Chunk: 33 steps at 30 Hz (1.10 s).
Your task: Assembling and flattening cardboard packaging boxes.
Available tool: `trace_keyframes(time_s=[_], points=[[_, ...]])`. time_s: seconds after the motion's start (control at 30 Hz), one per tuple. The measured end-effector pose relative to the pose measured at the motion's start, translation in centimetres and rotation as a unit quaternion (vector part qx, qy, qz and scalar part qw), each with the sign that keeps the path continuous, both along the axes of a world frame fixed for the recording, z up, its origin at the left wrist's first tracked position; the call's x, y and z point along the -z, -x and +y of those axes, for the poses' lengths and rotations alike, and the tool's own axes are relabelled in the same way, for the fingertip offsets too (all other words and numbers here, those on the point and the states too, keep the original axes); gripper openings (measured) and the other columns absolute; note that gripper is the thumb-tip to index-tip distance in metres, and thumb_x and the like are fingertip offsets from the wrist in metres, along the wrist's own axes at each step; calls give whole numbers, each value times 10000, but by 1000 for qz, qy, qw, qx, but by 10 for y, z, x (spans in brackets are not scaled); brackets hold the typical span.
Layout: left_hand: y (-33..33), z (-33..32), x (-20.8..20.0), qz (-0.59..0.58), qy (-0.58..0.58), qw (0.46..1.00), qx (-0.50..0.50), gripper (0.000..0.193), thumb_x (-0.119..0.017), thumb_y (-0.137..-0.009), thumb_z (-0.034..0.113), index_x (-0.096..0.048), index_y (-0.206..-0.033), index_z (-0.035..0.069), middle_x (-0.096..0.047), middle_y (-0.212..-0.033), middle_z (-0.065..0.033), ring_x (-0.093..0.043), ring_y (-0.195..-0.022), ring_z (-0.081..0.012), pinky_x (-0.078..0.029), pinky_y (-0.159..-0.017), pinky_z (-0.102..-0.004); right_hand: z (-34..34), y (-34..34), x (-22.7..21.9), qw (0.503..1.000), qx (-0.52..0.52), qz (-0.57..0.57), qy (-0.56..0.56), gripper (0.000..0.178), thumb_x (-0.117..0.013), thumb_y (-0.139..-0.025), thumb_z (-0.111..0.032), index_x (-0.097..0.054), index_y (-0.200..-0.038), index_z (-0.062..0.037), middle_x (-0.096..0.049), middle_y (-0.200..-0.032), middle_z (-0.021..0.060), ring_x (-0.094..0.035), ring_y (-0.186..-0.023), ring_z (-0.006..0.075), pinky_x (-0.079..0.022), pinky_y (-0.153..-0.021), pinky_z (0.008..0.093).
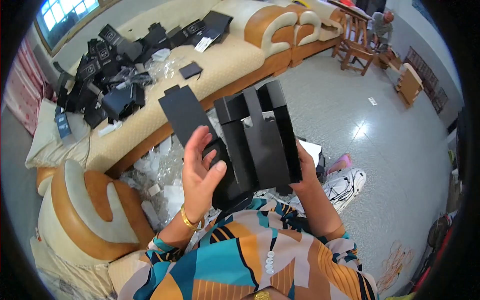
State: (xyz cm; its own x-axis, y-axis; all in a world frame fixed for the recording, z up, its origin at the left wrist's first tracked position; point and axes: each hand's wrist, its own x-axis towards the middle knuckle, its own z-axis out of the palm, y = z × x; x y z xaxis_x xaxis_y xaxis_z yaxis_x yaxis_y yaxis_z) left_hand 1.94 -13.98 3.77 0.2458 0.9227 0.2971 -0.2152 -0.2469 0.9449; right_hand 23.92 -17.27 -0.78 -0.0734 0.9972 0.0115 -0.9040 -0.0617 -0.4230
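While both hands work in front of the chest, a flat-cut black cardboard box blank [260,140], partly folded into walls and flaps, is held up between them. The left hand [200,170] grips its lower left edge, thumb on the near face and fingers curled over a rounded tab, which seems to steady the sheet so its long flap [182,112] can stand free above the fingers. The right hand [305,172] is mostly hidden behind the card; it appears to clasp the right wall from behind, though how tightly cannot be told. Holding it this way keeps the creases facing the person.

A gold bangle [187,220] sits on the left wrist, just below the hand, above a patterned teal, orange and cream sleeve [165,247].

Beyond the left hand runs a long cream-cushioned wooden sofa [225,60], its seat heaped with more black boxes and card pieces [105,75], well apart from the fingers. Under the held blank, clear plastic wrappers and white paper scraps [160,175] litter the floor beside the sofa's edge. Just right of the right hand, a black-and-white patterned shoe [347,182] rests on the glossy grey speckled tile floor [395,150]. Far past it stand a wooden chair [357,47] and a seated person [382,25].
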Motion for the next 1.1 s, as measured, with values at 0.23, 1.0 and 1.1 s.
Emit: trace_keyframes(time_s=[0.23, 1.0, 1.1], points=[[-62, 13, -16, -161, 201, 938, 233, 573, -683, -757, 165, -399, -1235, 23, -522, -1158, -82, -500, -1071, -176, -381, -943, -313, -13, -13, -40, 986, 48, -153, -45, 495, -453, -908, -327, -376, -1304, -41, -511, -1223, 108, -526, -1082, 201, -436, -916, 330], [1, 48, 59, -152, 226, 961, -42, 414, -527, -818, 99, -409, -1212, 57, -534, -1099, -121, -577, -945, -254, -506, -790, -388, 14, 60, 78, 699, -118, -658, -255, 633, -514, -856, -374, -347, -1278, 66, -519, -1144, 240, -535, -1034, 332, -422, -848, 358], [14, 42, 60, -209, 265, 941, -10, 353, -565, -813, 172, -493, -1122, 19, -600, -1015, -103, -606, -896, -269, -503, -795, -394, 6, 69, 59, 694, -103, -669, -246, 590, -520, -842, -349, -367, -1265, 33, -497, -1153, 271, -499, -1066, 375, -394, -892, 379]])
